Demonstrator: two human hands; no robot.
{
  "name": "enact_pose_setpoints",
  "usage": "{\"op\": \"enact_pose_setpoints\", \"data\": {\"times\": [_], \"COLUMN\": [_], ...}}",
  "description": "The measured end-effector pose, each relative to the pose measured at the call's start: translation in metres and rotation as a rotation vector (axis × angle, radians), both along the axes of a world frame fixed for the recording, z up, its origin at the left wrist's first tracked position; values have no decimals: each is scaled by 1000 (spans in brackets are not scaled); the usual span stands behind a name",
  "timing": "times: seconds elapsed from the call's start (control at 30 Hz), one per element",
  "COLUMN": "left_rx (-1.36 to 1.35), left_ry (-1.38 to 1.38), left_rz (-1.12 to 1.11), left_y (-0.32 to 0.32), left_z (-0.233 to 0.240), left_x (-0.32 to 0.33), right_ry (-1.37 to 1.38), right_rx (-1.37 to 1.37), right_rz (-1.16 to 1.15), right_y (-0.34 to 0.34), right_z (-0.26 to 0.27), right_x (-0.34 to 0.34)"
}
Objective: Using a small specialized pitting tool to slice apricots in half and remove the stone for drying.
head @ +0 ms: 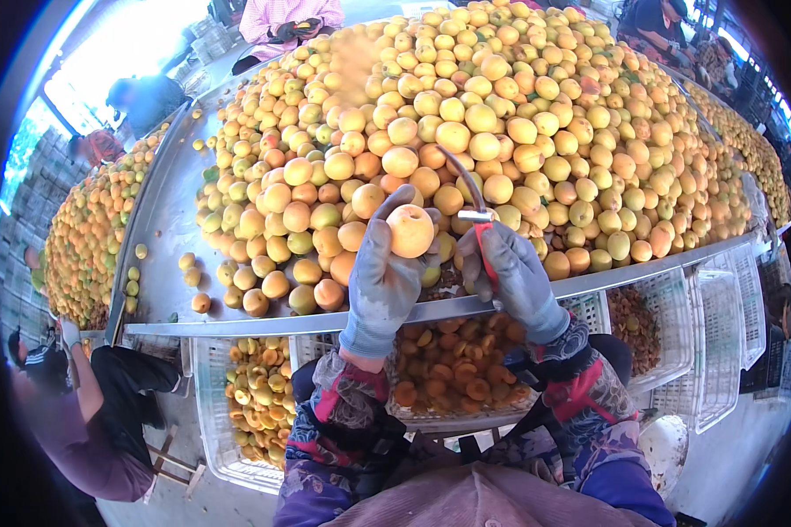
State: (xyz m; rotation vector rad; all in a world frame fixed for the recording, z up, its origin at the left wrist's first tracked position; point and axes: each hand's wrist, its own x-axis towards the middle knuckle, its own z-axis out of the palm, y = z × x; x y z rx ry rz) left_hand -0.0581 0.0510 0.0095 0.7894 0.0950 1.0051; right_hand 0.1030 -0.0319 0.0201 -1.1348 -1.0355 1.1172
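My left hand (382, 270), in a grey-blue work glove, holds a whole apricot (411, 231) between thumb and fingers above the table's front edge. Close to its right, my right hand (514, 273), gloved alike, grips the red handle of a curved knife (469, 181). The dark blade points up and away, apart from the held fruit. Behind both hands rises a large heap of apricots (474, 118) on the metal table (165, 253). Below them, at my lap, a crate holds halved apricots (465, 369).
A white plastic crate of cut apricots (260, 402) stands at left under the table's metal rim (237, 327). At right are a crate of brown pits (633, 329) and stacked crates (718, 329). A person (86, 421) sits at left; others sit around the heaps.
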Motion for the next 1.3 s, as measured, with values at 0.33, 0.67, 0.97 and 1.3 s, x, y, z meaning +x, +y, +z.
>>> {"op": "enact_pose_setpoints", "data": {"times": [0.33, 0.67, 0.97, 1.3], "left_rx": [132, 156, 124, 165], "left_ry": [191, 336, 314, 502], "left_rz": [-32, 43, 49, 209], "left_y": [-8, -12, -8, -6], "left_z": [11, 11, 11, 2], "left_x": [-4, -4, -2, 24], "right_ry": [-104, -69, -205, -1171], "right_rx": [147, 65, 141, 196], "right_rz": [131, 128, 19, -398], "right_y": [-11, -10, -1, 7], "right_z": [20, 8, -12, -25], "right_x": [-10, -18, -24, 8]}}
